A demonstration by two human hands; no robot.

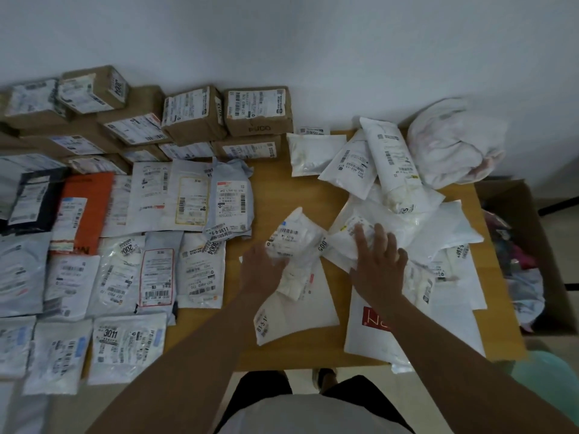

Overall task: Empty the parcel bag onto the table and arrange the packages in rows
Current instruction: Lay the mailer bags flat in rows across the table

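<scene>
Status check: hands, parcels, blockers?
Left hand grips a small white parcel. Right hand flat on the unsorted pile. Rows fill the left; nothing blocking.

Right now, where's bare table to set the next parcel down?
Bare wood runs between the grey mailer and the white pile, and along the near edge beside parcel 3011. Left rows are packed. The left hand grips a parcel.
</scene>
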